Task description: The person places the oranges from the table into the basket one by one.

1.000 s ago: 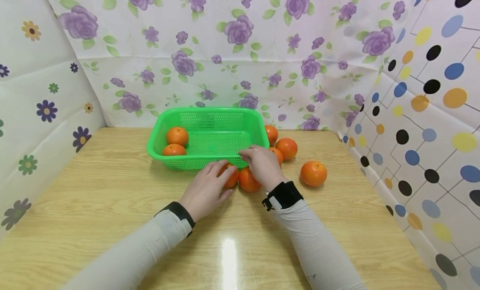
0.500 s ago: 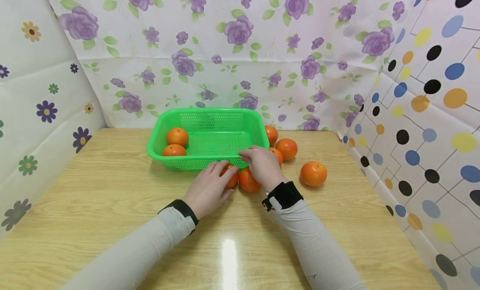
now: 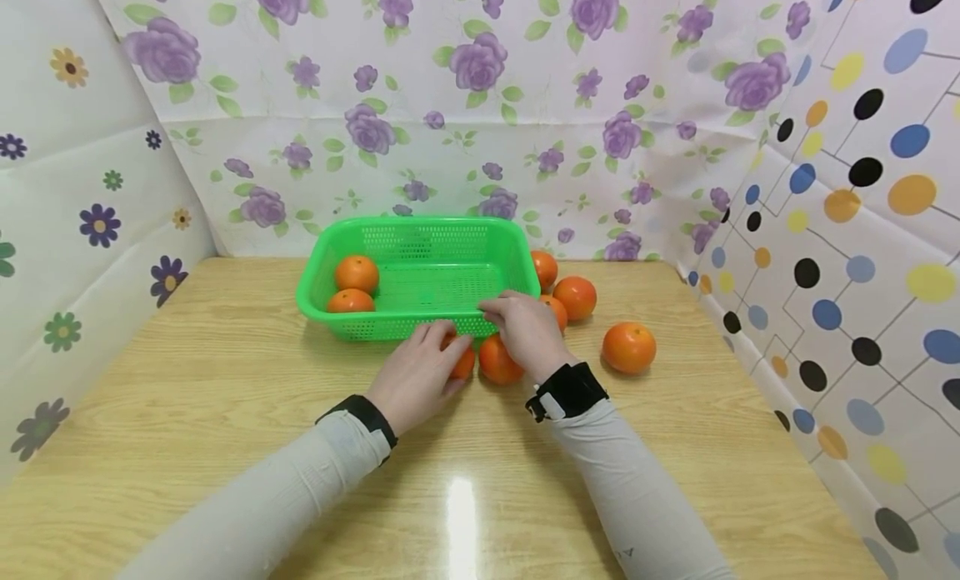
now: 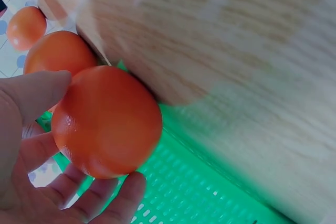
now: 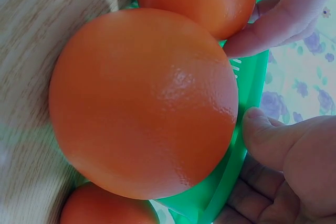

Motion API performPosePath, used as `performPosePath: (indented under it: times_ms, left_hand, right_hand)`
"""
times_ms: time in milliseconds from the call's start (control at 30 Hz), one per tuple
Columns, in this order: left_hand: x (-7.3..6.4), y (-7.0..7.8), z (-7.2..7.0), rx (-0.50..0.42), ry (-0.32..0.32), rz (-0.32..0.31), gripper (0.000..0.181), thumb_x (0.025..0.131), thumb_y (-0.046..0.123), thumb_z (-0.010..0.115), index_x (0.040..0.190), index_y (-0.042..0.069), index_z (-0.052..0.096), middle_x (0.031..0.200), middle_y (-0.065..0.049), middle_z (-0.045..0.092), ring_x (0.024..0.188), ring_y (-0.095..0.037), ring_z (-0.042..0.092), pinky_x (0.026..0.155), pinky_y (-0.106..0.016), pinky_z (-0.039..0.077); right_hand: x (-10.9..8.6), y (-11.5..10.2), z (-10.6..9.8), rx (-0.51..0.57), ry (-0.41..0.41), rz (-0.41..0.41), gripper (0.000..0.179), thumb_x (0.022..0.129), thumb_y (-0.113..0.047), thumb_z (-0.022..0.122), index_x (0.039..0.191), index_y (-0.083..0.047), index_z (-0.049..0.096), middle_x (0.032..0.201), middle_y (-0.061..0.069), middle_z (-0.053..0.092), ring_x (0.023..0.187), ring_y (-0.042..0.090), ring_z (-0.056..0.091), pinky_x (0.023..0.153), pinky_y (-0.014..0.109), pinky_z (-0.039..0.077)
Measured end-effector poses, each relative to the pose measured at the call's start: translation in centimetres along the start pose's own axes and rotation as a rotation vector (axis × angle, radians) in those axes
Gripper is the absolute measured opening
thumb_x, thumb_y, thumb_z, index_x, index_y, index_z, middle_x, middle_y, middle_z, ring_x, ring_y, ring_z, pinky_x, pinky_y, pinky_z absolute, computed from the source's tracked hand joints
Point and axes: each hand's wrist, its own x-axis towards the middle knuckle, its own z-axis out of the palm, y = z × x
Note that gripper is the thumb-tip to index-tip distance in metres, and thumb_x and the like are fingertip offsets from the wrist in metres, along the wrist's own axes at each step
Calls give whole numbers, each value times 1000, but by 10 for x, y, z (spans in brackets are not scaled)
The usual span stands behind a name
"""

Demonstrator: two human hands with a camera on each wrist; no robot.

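In the head view my left hand (image 3: 422, 373) holds an orange (image 3: 463, 362) against the front of the green basket (image 3: 360, 327). The left wrist view shows the thumb and fingers curved round this orange (image 4: 107, 124). My right hand (image 3: 528, 334) grips the basket's front rim near its right corner, and the right wrist view shows its thumb (image 5: 268, 132) on the rim (image 5: 231, 174). Below the right hand, a second orange (image 3: 498, 361) rests on the table, partly covered by that hand. Inside the basket two oranges (image 3: 356, 273) sit at the left end.
Beside the basket's right end lie several oranges (image 3: 576, 298), one partly hidden by the right hand. Another orange (image 3: 629, 347) stands apart farther right on the wooden table (image 3: 225, 397). Flowered sheeting (image 3: 420, 155) rises behind the basket, with dotted sheeting (image 3: 862, 313) at the right.
My left hand and its orange have shifted very slightly, and a narrow gap now shows between that orange and its neighbour. The right hand keeps its place on the rim.
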Motion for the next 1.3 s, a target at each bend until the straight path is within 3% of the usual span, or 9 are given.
performPosePath:
  times_ms: [533,1033,1300]
  left_hand:
    - [-3,1,-2,-18,-35,-20,48,95,21,90,134,7,67,126,-24,63,105,-44,66,90,-54,62]
    - [-2,0,-3,-37,-56,-8,52,92,19,92,137,10,68,128,-21,63,107,-42,66,93,-53,61]
    - [-2,4,-20,-85,-60,-14,51,92,18,93,136,12,69,130,-20,63,112,-41,64,98,-51,60]
  right_hand:
    - [1,-2,-1,2,-23,14,27,109,-17,71,134,-13,81,123,7,78,115,31,74,102,50,59]
    - [0,-2,0,-11,-21,16,27,109,-18,72,134,-14,81,121,6,78,113,30,74,101,49,59]
    - [0,-1,-1,-5,-12,4,26,109,-17,72,133,-14,82,120,7,78,112,31,75,100,49,60]
